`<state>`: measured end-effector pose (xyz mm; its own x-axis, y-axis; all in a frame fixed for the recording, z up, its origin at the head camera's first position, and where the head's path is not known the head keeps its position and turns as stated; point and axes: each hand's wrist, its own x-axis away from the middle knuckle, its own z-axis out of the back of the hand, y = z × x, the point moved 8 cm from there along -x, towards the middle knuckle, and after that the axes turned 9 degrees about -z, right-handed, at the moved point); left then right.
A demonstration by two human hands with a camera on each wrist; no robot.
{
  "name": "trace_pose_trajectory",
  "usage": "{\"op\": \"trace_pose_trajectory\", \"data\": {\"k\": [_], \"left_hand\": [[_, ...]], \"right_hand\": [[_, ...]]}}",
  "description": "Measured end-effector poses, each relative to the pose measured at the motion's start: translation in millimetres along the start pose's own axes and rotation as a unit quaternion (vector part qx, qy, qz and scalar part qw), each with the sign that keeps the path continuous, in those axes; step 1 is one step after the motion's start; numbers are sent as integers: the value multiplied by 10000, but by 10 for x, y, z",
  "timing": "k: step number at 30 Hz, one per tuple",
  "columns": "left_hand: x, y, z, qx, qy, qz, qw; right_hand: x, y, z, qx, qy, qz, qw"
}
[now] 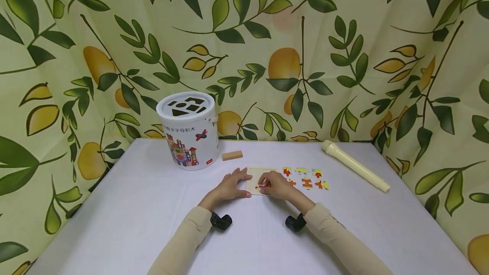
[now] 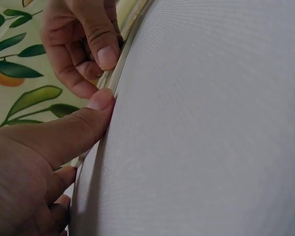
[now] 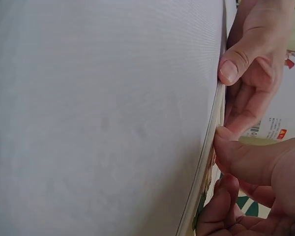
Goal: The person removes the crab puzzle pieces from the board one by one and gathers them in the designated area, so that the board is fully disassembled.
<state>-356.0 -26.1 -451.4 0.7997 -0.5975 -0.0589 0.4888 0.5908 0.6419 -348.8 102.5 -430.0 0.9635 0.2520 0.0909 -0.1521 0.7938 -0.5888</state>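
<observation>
A pale wooden puzzle board [image 1: 253, 172] lies flat on the table between both hands. At its left edge my left hand [image 1: 230, 185] presses with thumb and fingers spread apart; the thumb touches the near left corner. Over the board's near right part, my right hand [image 1: 276, 184] pinches a colourful puzzle piece [image 1: 262, 187], partly covered by the fingers. Both wrist views show the board [image 3: 199, 182] nearly edge-on, so the piece is mostly hidden there. Several loose red and yellow puzzle pieces [image 1: 307, 183] lie in two rows to the right of the board.
Behind the left hand stands a white bucket [image 1: 187, 135] with shaped holes in its lid. A small wooden block [image 1: 232, 155] lies beside it. At the back right is a cream-coloured stick [image 1: 357, 166] with a rounded head. A leaf-patterned curtain [image 1: 244, 54] surrounds the table.
</observation>
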Motion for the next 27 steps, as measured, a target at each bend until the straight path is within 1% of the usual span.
{"op": "trace_pose_trajectory", "data": {"k": [6, 13, 16, 19, 23, 27], "left_hand": [[6, -11, 1, 37, -64, 63, 10000], [0, 20, 9, 70, -68, 15, 10000], [1, 23, 3, 92, -111, 47, 9999], [5, 15, 8, 132, -119, 110, 9998], [2, 14, 21, 71, -125, 131, 9998], [-6, 35, 32, 17, -141, 57, 9999]], "right_hand": [[-13, 25, -20, 42, -13, -78, 10000], [8, 36, -10, 6, -29, -119, 9999], [1, 47, -14, -13, -99, -204, 9997], [-12, 42, -3, -75, -85, -291, 9995], [-26, 20, 28, -80, 66, -244, 9996], [-20, 7, 53, -71, 128, -81, 9999]]}}
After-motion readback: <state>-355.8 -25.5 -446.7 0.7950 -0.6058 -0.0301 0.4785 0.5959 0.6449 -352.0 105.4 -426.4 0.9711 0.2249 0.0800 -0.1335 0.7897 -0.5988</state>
